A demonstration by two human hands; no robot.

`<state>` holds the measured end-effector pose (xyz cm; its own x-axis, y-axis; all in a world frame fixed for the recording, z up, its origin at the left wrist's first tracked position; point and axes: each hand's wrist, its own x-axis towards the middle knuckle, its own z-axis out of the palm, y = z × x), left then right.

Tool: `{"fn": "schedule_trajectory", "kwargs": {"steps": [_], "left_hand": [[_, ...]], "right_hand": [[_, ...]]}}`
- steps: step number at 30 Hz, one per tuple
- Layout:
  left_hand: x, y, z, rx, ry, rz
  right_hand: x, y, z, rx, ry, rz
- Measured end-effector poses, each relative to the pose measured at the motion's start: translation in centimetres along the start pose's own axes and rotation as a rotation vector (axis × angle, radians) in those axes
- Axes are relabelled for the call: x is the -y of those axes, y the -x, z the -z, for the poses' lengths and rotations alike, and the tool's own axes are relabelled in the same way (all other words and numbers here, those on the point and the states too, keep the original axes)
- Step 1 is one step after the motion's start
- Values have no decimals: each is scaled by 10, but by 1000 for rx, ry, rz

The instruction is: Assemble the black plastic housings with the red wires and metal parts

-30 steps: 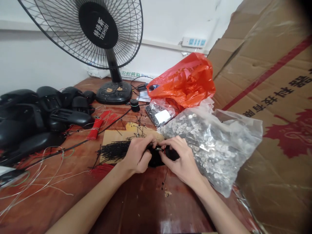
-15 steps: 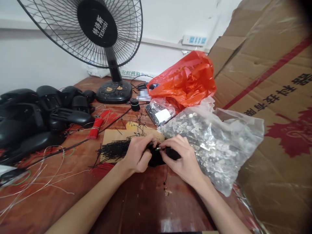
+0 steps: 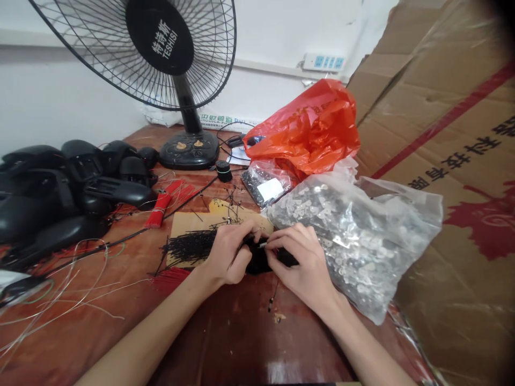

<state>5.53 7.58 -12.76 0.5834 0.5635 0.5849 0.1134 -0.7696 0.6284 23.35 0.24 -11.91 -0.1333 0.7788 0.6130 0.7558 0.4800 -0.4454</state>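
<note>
Close together over the table's middle, both hands work at a black plastic part [image 3: 258, 264], mostly covered by fingers. My left hand [image 3: 230, 254] is closed round its left side. From the right, my right hand [image 3: 301, 258] pinches with thumb and fingertips at a small silvery metal piece [image 3: 263, 245] at the part's upper face. A thin dark wire [image 3: 274, 295] hangs below the right hand, with small dark bits at its end. Left of the hands, a bundle of black wires [image 3: 189, 246] lies on a piece of cardboard [image 3: 183, 221].
Black plastic housings [image 3: 52, 198] are piled at the left, near red wires [image 3: 164, 202]. A fan [image 3: 189, 150] stands behind. On the right are a clear bag of metal pieces [image 3: 362, 246], an orange plastic bag [image 3: 309, 134] and a large carton [image 3: 450, 134].
My right fingertips have shifted slightly at the metal piece, which shows a little more plainly. My left hand keeps its grip. The view has moved very slightly.
</note>
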Motion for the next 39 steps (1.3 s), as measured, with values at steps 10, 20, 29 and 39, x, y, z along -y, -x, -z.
{"fn": "schedule_trajectory", "kwargs": {"steps": [10, 20, 29, 39], "left_hand": [[-1, 2, -2, -17, -30, -31], [-2, -1, -2, -37, -24, -80], [0, -2, -3, -2, 16, -46], [0, -3, -3, -41, -13, -135]], "right_hand": [[3, 0, -3, 1, 13, -25], [3, 1, -3, -8, 32, -32], [4, 1, -4, -2, 46, -91], [6, 3, -2, -25, 42, -118]]}}
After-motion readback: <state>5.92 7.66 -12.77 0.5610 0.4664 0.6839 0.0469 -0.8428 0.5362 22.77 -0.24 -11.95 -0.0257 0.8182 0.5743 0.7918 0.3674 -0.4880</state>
